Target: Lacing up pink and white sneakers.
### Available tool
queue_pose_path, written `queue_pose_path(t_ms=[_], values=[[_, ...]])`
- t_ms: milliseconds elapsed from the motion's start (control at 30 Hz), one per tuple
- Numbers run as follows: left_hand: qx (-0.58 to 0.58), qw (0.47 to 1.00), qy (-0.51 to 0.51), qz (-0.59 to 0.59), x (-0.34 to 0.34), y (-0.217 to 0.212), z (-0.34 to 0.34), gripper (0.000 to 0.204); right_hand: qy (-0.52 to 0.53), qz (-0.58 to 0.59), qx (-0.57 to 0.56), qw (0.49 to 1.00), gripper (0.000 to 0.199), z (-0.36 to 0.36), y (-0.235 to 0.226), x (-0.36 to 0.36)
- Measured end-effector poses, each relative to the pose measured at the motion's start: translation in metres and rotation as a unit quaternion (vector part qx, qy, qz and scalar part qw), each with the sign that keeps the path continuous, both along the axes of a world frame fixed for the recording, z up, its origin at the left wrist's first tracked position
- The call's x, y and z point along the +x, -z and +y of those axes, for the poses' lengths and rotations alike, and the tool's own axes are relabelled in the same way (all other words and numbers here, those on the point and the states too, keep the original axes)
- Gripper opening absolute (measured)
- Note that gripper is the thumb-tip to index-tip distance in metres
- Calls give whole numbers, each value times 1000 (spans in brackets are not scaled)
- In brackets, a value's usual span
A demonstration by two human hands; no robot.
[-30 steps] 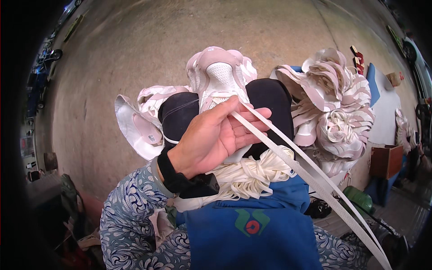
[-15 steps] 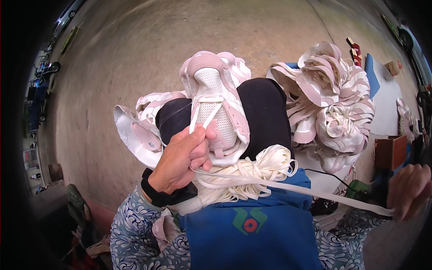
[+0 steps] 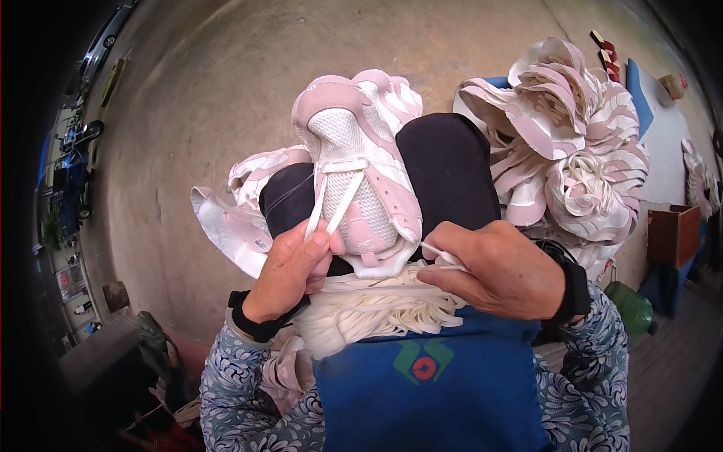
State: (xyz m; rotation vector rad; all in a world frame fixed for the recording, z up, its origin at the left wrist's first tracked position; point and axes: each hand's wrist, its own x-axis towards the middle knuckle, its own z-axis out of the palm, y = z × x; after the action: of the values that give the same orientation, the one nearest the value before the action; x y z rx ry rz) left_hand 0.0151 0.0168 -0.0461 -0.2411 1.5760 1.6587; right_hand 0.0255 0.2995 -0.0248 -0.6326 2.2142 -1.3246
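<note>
A pink and white shoe upper [image 3: 331,102] lies between my knees, its mesh tongue facing up. A flat white shoelace [image 3: 346,201] runs through its top eyelets, and both strands come down toward my left hand [image 3: 290,271]. That hand is closed, thumb and finger pinching the strands by the tongue's left side. My right hand [image 3: 501,271], also closed, grips a white lace part beside the upper's lower right edge; where this part leads is hidden. Under both hands a thick bundle of white shoelaces [image 3: 369,313] rests on my blue apron [image 3: 467,377].
More shoe uppers [image 3: 233,218] lie at my left knee. On the right a large pile of uppers [image 3: 602,162] stands beside a brown box [image 3: 672,236] and a green bottle [image 3: 629,307]. Parked vehicles [image 3: 71,169] line the far left.
My right hand has come in from the far right to beside the upper; the lace stretched out to it no longer spans the right side. My left hand keeps its pinch.
</note>
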Motion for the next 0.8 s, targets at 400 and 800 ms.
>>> queue_pose_path(t_ms=[400, 800], values=[[10, 984, 123, 127, -9, 18, 14, 32, 18, 136, 209, 968, 34, -28, 41, -12], [-22, 935, -73, 345, 34, 6, 19, 44, 7, 150, 278, 949, 32, -39, 1, -9]])
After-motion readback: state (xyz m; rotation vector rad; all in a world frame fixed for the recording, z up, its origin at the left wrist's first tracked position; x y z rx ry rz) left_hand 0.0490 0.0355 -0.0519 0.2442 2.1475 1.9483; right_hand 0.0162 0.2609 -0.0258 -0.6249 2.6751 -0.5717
